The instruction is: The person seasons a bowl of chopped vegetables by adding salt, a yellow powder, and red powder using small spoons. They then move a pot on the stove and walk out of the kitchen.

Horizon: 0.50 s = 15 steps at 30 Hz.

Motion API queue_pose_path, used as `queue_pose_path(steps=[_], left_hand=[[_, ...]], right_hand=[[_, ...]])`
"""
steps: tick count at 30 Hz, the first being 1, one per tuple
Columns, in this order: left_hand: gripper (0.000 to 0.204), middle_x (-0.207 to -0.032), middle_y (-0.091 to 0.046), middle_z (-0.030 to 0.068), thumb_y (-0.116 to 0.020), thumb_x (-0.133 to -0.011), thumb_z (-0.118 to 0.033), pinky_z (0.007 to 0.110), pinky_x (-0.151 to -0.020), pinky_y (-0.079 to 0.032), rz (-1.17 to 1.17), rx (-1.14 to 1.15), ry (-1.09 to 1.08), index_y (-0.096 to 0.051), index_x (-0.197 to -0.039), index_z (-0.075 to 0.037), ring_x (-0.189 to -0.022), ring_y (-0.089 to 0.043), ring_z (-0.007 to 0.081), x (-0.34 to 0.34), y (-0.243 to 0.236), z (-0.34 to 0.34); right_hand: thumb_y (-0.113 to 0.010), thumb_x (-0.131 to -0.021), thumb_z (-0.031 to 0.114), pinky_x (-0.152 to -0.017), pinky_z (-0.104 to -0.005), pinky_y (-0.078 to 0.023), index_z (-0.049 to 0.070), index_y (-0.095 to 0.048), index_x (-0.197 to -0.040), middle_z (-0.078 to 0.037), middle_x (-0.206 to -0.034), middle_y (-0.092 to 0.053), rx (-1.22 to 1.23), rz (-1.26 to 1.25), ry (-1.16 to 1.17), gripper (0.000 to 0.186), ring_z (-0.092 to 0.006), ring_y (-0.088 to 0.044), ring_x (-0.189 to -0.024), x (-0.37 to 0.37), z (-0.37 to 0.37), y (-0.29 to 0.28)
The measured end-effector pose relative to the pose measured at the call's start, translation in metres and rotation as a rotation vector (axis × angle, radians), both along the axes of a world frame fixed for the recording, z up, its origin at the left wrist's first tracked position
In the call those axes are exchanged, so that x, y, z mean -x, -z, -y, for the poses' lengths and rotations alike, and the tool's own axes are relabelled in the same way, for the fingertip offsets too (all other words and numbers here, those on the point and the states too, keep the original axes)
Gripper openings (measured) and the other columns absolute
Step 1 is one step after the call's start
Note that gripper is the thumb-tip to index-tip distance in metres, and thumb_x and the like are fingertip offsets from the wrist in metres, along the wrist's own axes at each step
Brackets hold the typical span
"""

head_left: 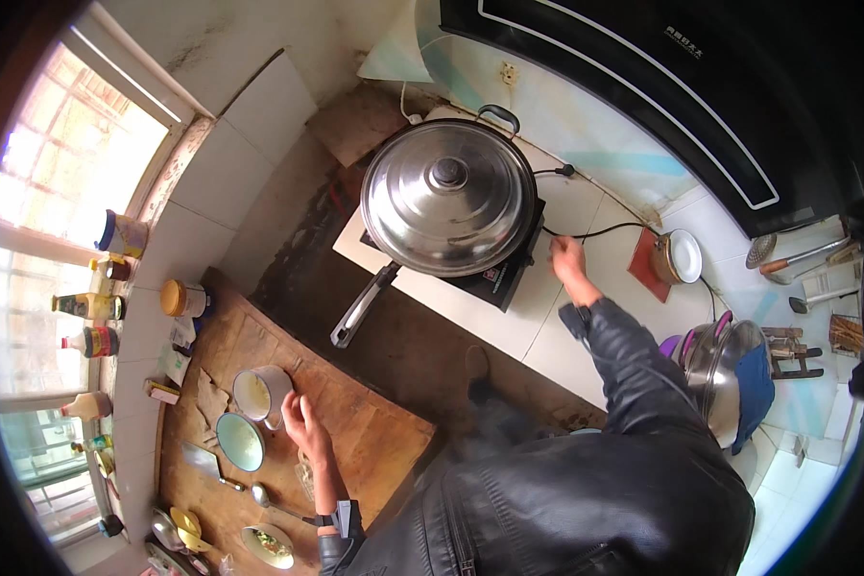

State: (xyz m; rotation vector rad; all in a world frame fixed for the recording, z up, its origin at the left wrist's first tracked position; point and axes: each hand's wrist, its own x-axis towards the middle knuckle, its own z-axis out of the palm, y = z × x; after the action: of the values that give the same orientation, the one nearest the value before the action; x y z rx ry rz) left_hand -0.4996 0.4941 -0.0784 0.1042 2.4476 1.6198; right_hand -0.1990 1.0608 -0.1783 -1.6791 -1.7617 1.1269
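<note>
My left hand point(305, 429) is at the handle of a pale mug point(276, 384) on the wooden table, its fingers bent around the handle side. Beside the mug sits a light-green bowl point(240, 442) with something pale in it. My right hand point(568, 261) is over the white tiled counter, just right of the stove, with its fingers curled; whatever they may hold is hidden. A large wok point(359, 305) rests on the black stove point(497, 283), its long handle toward me. The domed steel lid point(418, 226) covers it.
On the wooden table point(374, 422) lie a cleaver point(202, 461), a ladle point(261, 495) and a bowl of chopped food point(269, 545). Bottles and jars point(94, 342) line the windowsill. A steel pot point(715, 374) stands at right. The range hood point(634, 86) juts out above the counter.
</note>
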Motion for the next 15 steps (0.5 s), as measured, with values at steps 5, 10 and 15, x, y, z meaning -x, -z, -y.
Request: queue_pose_path(steps=[5,10,15], left_hand=[[0.045,-0.135,-0.062,0.0178,-0.071,-0.097,-0.014,0.042,-0.108,-0.046,-0.34,0.204,0.366,-0.058,-0.138,0.0,-0.128,-0.058,0.0316,0.01,-0.063,-0.131],[0.047,-0.133,-0.063,0.0211,-0.073,-0.096,-0.02,0.047,-0.107,-0.047,-0.408,0.472,0.591,-0.059,-0.136,-0.001,-0.125,-0.059,0.0397,0.02,-0.083,-0.193],[0.037,-0.12,-0.068,0.0215,-0.071,-0.096,-0.015,0.045,-0.097,-0.053,-0.349,0.392,0.64,-0.064,-0.128,0.002,-0.111,-0.066,0.0388,0.018,-0.068,-0.205]], right_hand=[[-0.064,-0.098,0.024,-0.095,-0.049,-0.054,0.003,-0.073,-0.118,-0.022,-0.11,-0.074,-0.406,0.2,-0.106,0.031,-0.042,-0.069,-0.11,0.042,-0.083,0.017],[-0.061,-0.098,0.026,-0.094,-0.0487,-0.055,0.004,-0.075,-0.117,-0.022,-0.108,-0.076,-0.233,0.259,-0.23,0.032,-0.0403,-0.072,-0.107,0.066,-0.11,0.019],[-0.063,-0.095,0.023,-0.092,-0.051,-0.056,0.014,-0.079,-0.111,-0.017,-0.109,-0.076,-0.142,0.36,-0.229,0.024,-0.041,-0.07,-0.107,0.059,-0.108,0.014]])
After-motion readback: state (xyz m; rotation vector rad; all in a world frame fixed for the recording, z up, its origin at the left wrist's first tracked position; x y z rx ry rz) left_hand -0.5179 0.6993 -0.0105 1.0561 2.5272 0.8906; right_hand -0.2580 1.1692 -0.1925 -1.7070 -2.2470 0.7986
